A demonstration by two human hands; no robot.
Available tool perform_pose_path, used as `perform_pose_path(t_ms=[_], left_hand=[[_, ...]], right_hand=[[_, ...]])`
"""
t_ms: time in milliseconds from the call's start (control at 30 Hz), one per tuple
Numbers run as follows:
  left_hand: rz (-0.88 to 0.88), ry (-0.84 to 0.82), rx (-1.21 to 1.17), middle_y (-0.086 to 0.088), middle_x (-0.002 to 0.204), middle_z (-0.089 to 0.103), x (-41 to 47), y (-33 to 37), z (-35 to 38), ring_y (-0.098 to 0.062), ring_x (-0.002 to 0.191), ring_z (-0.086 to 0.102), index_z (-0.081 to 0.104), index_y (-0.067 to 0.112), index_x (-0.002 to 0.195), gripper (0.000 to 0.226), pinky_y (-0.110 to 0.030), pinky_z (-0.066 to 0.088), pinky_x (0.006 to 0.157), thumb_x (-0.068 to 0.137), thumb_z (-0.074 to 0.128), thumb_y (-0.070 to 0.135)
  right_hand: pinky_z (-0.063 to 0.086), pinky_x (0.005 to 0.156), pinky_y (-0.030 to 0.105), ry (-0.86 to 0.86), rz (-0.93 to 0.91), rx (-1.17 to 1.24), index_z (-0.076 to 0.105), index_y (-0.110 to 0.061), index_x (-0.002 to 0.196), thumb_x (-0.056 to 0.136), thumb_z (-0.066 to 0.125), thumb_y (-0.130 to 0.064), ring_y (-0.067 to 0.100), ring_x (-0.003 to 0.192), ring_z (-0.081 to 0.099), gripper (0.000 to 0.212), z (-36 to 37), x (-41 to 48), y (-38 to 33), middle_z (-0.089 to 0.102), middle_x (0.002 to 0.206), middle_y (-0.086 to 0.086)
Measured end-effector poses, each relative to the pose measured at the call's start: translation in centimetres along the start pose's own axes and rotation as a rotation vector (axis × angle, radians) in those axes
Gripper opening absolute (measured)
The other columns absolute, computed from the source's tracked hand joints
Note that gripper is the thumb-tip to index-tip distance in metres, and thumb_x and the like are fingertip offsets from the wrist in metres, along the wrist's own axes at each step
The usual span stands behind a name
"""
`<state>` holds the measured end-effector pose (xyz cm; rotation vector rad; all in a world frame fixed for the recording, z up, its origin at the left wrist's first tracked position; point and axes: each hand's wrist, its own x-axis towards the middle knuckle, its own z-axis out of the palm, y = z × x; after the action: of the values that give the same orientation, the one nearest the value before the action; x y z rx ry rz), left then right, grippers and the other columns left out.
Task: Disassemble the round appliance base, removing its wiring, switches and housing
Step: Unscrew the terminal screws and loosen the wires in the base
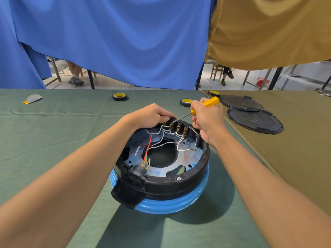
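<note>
Steadying round base (188, 183), gripping yellow screwdriver (212, 101)

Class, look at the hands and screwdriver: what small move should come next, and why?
Probably turn the screwdriver to loosen the terminal under its tip: right hand grips it, left hand holds the base, white wires are attached to the switches.
</note>
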<state>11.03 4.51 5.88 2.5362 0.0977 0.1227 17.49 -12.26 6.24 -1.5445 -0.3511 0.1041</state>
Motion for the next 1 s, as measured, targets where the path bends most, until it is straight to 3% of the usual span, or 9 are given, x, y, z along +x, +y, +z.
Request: perform_pose_path(t_ms=[167,300,467,900,1000], left_hand=[[0.007,-0.006,-0.007,0.017,0.11,0.061,-0.02,-0.04,0.01,0.008,0.083,0.054,0.065,0.02,0.127,0.033,0.003,0.034,0.069,0.101,0.047,0.009],[0.008,-0.013,-0.005,0.015,0.113,0.063,-0.08,0.04,0.04,-0.002,0.097,0.055,0.064,0.02,0.127,0.033,-0.013,0.035,0.084,0.101,0.046,0.01],[0.001,-0.019,-0.029,0.011,0.117,0.064,-0.17,0.15,0.12,-0.007,0.105,0.057,0.065,0.02,0.127,0.034,-0.019,0.037,0.092,0.101,0.046,0.009],[-0.012,-0.016,-0.021,0.004,0.125,0.066,-0.27,0.34,0.12,-0.016,0.111,0.06,0.064,0.02,0.127,0.034,-0.026,0.042,0.097,0.102,0.045,0.009],[-0.012,-0.019,-0.01,0.003,0.123,0.067,-0.29,0.42,0.09,-0.017,0.11,0.06,0.064,0.02,0.128,0.034,-0.028,0.042,0.098,0.102,0.045,0.009]], right_hand=[[0.033,0.045,0.025,0.037,-0.135,-0.068,0.047,-0.012,0.053,0.08,0.058,-0.007,0.024,0.052,0.044,0.03,-0.15,-0.54,0.43,0.044,0.057,0.012],[0.033,0.043,0.024,0.02,-0.105,-0.058,0.047,-0.015,0.052,0.083,0.059,-0.007,0.019,0.048,0.045,0.034,-0.17,-0.46,0.23,0.045,0.054,0.008],[0.03,0.039,0.02,0.007,-0.046,-0.024,0.05,-0.012,0.057,0.085,0.058,-0.008,0.014,0.042,0.041,0.029,-0.23,-0.36,0.1,0.045,0.056,0.01],[0.03,0.04,0.021,0.004,-0.042,-0.004,0.048,-0.016,0.051,0.083,0.058,-0.007,0.016,0.042,0.042,0.036,-0.13,-0.36,0.29,0.044,0.049,0.005],[0.032,0.046,0.027,-0.009,-0.09,-0.073,0.05,-0.01,0.055,0.08,0.059,-0.008,0.023,0.047,0.044,0.027,0.06,-0.45,0.38,0.044,0.053,0.01]])
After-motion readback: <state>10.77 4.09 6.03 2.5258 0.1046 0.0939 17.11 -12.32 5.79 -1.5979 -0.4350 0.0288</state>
